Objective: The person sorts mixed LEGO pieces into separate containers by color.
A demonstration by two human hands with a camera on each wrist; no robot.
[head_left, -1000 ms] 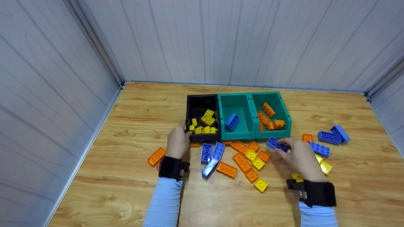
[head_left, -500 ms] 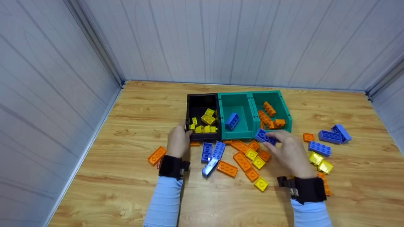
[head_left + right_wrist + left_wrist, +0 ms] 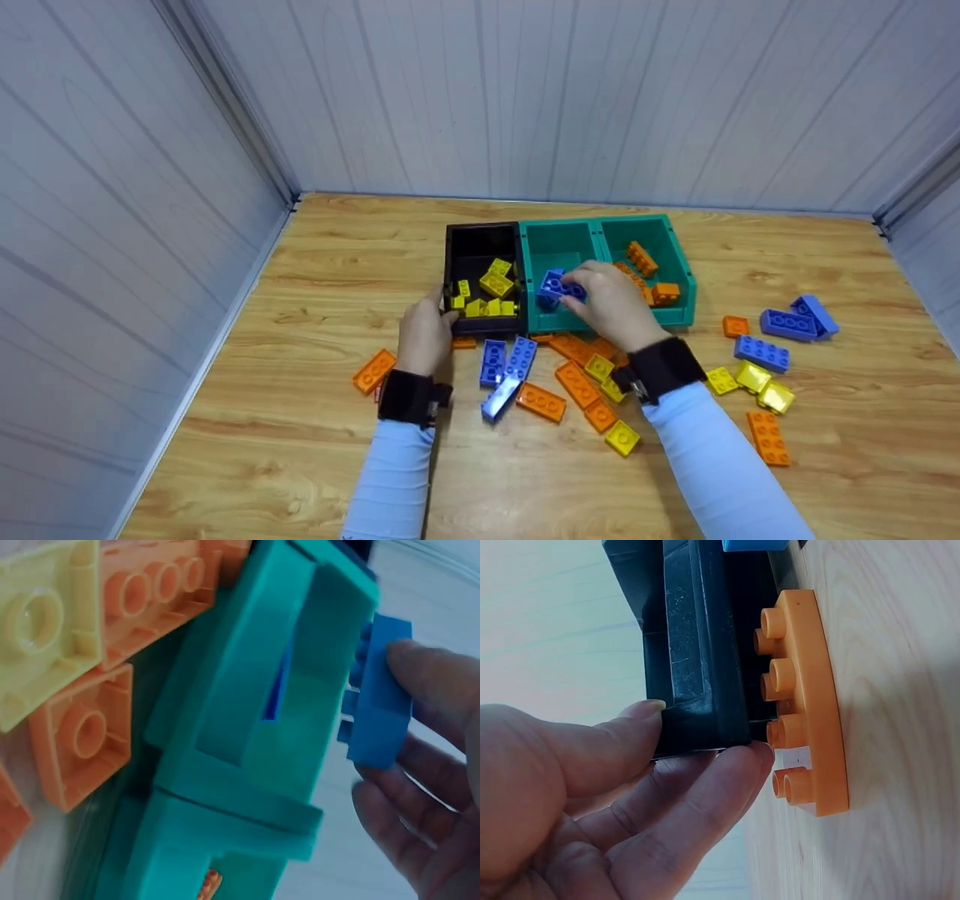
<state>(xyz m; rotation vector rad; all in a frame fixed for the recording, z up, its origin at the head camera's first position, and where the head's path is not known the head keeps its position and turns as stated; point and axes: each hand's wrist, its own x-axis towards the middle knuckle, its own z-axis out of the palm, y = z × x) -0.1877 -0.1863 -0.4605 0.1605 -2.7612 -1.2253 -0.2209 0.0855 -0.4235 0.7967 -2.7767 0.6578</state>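
Mid-frame, left hand (image 3: 424,334) pinches black bin (image 3: 480,241) of yellow bricks (image 3: 496,283), right hand (image 3: 618,304) pinches studded blue brick (image 3: 382,694) over middle teal bin (image 3: 559,240).

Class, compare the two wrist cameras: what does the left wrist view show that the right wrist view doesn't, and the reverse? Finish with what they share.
Only the left wrist view shows the left hand, gripping a corner of the black bin.

Only the right wrist view shows the right hand, pinching a blue brick near a green bin, and a yellow brick.

Both show at least one orange brick and something blue, cut off at the left view's top edge.
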